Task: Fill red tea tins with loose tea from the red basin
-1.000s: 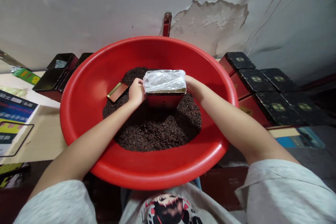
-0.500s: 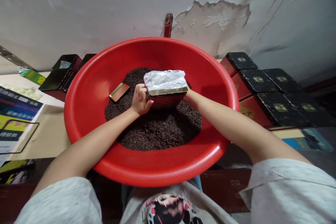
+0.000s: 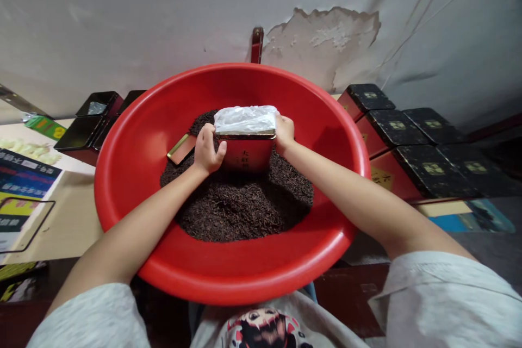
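A red tea tin [image 3: 247, 153] with dark lettering and a white plastic liner bag [image 3: 245, 118] at its top stands over the heap of dark loose tea leaves [image 3: 240, 212]. My left hand [image 3: 207, 149] grips its left side, thumb on the front face. On the opposite side my right hand [image 3: 284, 131] holds the tin near its upper edge, fingers partly hidden behind it. A rectangular tin lid [image 3: 181, 149], gold-edged, lies on the leaves left of my left hand. All this is inside a large red plastic basin [image 3: 134, 185].
Several closed tins with black lids [image 3: 397, 128] stand right of the basin. Open dark tins [image 3: 79, 131] are at its left, near a green packet [image 3: 45, 127] and a printed sheet [image 3: 24, 179]. A peeling wall [image 3: 326, 38] rises behind.
The tin has tilted so its red front face now shows, and it has shifted slightly left with both hands. My right hand shows more fully at its side.
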Motion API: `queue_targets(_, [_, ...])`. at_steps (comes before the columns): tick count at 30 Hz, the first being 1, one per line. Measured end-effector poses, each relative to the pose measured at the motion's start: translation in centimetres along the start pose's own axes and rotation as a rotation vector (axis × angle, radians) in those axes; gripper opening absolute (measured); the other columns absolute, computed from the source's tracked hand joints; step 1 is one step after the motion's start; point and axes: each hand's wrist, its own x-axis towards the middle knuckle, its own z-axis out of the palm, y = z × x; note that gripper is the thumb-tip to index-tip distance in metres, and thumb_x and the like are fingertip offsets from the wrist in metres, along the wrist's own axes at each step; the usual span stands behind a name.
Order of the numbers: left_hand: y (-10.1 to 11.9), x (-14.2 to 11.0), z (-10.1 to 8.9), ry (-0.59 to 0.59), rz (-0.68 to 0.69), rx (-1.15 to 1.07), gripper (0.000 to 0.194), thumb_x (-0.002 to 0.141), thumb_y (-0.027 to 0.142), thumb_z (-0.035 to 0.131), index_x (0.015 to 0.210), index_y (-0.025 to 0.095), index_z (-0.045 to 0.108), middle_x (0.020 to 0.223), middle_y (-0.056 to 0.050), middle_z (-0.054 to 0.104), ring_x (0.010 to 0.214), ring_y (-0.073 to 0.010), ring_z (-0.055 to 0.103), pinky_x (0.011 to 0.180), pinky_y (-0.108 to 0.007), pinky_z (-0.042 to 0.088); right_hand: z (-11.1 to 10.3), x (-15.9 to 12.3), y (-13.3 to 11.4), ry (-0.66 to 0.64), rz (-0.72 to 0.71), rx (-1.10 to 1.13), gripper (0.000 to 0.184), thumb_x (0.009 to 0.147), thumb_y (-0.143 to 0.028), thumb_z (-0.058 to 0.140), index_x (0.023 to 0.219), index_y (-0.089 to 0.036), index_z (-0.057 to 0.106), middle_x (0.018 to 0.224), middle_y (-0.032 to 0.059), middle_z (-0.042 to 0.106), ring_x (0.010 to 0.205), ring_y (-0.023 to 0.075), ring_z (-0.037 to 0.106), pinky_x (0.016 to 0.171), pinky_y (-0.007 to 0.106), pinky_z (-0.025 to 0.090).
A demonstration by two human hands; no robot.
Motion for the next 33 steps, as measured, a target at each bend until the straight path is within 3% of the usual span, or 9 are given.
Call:
queue_targets(3, [-0.9, 0.1, -0.2, -0.012, -0.119, 0.015, 0.031, 0.087, 0.051, 0.027, 0.081, 0.021, 0.036, 0.072, -0.003, 0.043, 0.067, -0.0181, 0.045, 0.062, -0.034, 0.041, 0.5, -1.9, -2.5, 0.016, -0.050, 0.106, 0.034, 0.084, -0.047, 0.036, 0.063, -0.020, 0.037, 0.056, -0.0033, 0.039, 0.048, 0.0074, 0.037, 0.052, 0.024, 0.033])
queue_targets(6, [-1.0, 0.2, -0.2, 0.009, -0.251, 0.012, 0.034, 0.087, 0.053, 0.027, 0.077, 0.021, 0.035, 0.069, -0.003, 0.043, 0.066, -0.0178, 0.045, 0.061, -0.033, 0.040, 0.5, -3.6, -4.1, -0.091, -0.334, 0.104, 0.039, 0.077, -0.059, 0.046, 0.071, -0.021, 0.040, 0.065, -0.0023, 0.043, 0.052, 0.0077, 0.040, 0.054, 0.025, 0.036])
queue_targets(8, [-1.0, 0.4, -0.1, 0.036, -0.298, 0.011, 0.037, 0.086, 0.056, 0.027, 0.074, 0.022, 0.035, 0.070, -0.003, 0.043, 0.067, -0.0182, 0.045, 0.063, -0.034, 0.039, 0.3, -4.2, -4.4, -0.140, -0.464, 0.025, 0.042, 0.070, -0.060, 0.056, 0.079, -0.022, 0.042, 0.075, -0.0007, 0.048, 0.057, 0.0079, 0.042, 0.057, 0.026, 0.038])
queue_targets(12, [-1.0, 0.8, -0.2, 0.096, -0.393, 0.002, 0.040, 0.084, 0.058, 0.029, 0.069, 0.022, 0.033, 0.068, -0.002, 0.042, 0.067, -0.0174, 0.044, 0.063, -0.033, 0.037, 0.0, -3.6, -4.1, -0.256, -0.575, -0.121, 0.053, 0.059, -0.057, 0.069, 0.095, -0.025, 0.046, 0.091, 0.0007, 0.047, 0.059, 0.0072, 0.041, 0.060, 0.027, 0.042])
queue_targets(18, [-0.3, 1.3, -0.5, 0.111, -0.464, -0.083, 0.029, 0.081, 0.050, 0.043, 0.075, 0.022, 0.036, 0.067, 0.000, 0.045, 0.061, -0.0148, 0.045, 0.060, -0.030, 0.037, -1.2, -2.0, -5.1, -0.469, -0.526, -0.123, 0.055, 0.051, -0.055, 0.075, 0.085, -0.025, 0.045, 0.079, -0.0031, 0.040, 0.058, 0.0060, 0.037, 0.051, 0.022, 0.036])
queue_targets(22, [0.0, 1.3, -0.3, 0.080, -0.443, -0.059, 0.027, 0.084, 0.044, 0.039, 0.068, 0.022, 0.034, 0.064, -0.001, 0.045, 0.063, -0.0155, 0.046, 0.062, -0.030, 0.037, -1.4, -2.1, -5.7, -0.531, -0.485, -0.052, 0.054, 0.051, -0.054, 0.076, 0.077, -0.023, 0.041, 0.075, -0.0041, 0.036, 0.053, 0.0039, 0.029, 0.045, 0.020, 0.025])
queue_targets(27, [-0.4, 1.6, -0.7, 0.088, -0.446, -0.046, 0.015, 0.082, 0.036, 0.041, 0.077, 0.022, 0.039, 0.067, -0.001, 0.050, 0.061, -0.0156, 0.047, 0.060, -0.030, 0.036, -0.8, -2.7, -5.3, -0.464, -0.486, 0.035, 0.054, 0.051, -0.055, 0.076, 0.076, -0.023, 0.040, 0.077, -0.0039, 0.037, 0.053, 0.0036, 0.028, 0.045, 0.020, 0.026])
queue_targets(33, [-1.5, 2.2, -1.6, -0.098, -0.291, 0.065, 0.015, 0.082, 0.033, 0.041, 0.072, 0.022, 0.042, 0.061, -0.002, 0.049, 0.057, -0.0175, 0.044, 0.061, -0.032, 0.035, -0.2, -3.5, -5.1, -0.319, -0.397, 0.048, 0.052, 0.052, -0.055, 0.073, 0.076, -0.023, 0.040, 0.082, -0.0029, 0.042, 0.058, 0.0051, 0.036, 0.053, 0.022, 0.035])
